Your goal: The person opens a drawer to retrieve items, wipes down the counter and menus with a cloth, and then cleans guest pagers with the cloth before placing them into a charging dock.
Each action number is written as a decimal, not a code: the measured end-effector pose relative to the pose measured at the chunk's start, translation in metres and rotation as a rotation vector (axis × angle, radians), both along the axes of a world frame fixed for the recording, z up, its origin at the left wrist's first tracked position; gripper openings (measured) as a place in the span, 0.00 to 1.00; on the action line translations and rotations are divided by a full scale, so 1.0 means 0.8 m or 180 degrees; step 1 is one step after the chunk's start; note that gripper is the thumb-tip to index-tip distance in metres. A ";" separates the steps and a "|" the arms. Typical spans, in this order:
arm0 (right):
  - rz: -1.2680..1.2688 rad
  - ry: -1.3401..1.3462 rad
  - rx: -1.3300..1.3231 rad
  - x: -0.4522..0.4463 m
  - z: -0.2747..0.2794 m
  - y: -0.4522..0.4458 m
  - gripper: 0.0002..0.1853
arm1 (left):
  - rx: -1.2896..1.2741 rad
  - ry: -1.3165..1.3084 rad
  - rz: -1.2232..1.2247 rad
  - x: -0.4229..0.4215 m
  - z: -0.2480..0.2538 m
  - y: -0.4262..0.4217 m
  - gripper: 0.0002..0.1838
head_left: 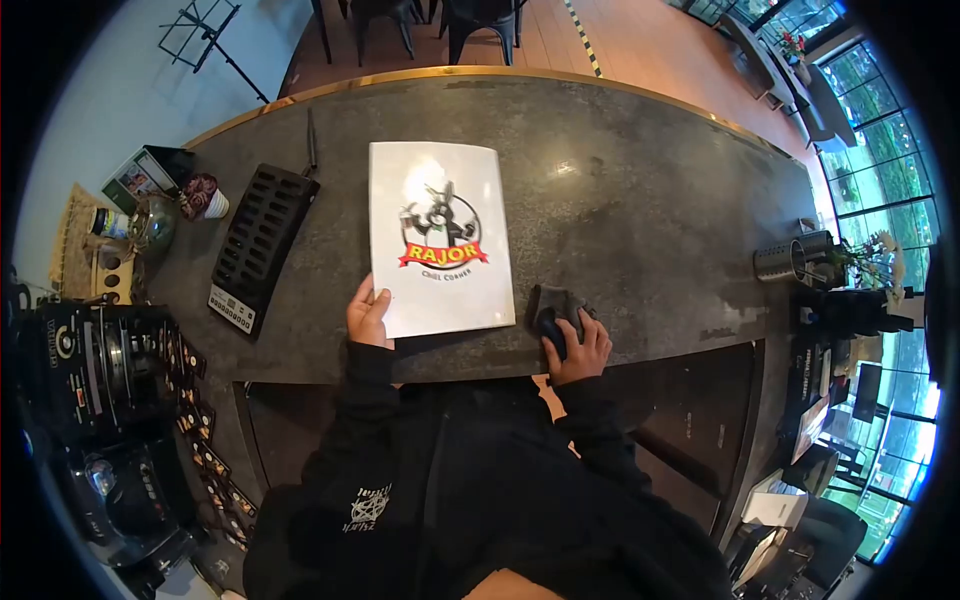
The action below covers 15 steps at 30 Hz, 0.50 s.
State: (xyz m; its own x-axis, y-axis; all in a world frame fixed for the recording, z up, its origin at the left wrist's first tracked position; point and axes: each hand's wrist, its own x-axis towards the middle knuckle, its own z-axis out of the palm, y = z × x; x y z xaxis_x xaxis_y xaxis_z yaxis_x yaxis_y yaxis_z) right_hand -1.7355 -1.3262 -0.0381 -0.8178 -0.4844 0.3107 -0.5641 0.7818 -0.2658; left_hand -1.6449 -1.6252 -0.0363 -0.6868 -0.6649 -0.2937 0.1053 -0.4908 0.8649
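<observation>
A white menu-like booklet point(440, 300) with a rabbit logo and the word RAJOR lies in front of me on the dark grey counter. My left hand point(369, 315) grips its lower left corner, thumb on top and fingers underneath. To the right of the booklet, my right hand point(582, 348) is closed over a bunched dark cloth point(547, 303) on the counter. The cloth is partly hidden under the fingers and stands apart from the booklet.
On the left stand a black slotted keypad device point(262, 235), a small potted plant point(204, 197) and a glass jar point(153, 222). At the right end are a metal canister point(780, 262) and flowers point(885, 262). The counter point(640, 180) has a wooden far edge point(460, 72).
</observation>
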 end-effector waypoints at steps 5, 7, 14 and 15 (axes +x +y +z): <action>-0.0029 -0.0046 -0.0338 -0.019 0.002 -0.003 0.17 | -0.0573 -0.0502 -0.0479 0.014 -0.031 -0.001 0.24; -0.0059 -0.0073 -0.0337 -0.023 0.006 -0.006 0.17 | -0.1061 -0.1059 -0.0697 0.018 -0.016 -0.001 0.24; -0.0194 -0.0197 -0.0671 -0.036 0.008 -0.021 0.18 | -0.3369 -0.1552 -0.0392 0.039 -0.001 0.008 0.16; -0.0152 -0.0207 -0.0659 -0.037 0.012 -0.028 0.18 | -0.4147 -0.1338 -0.0218 0.045 -0.004 0.010 0.14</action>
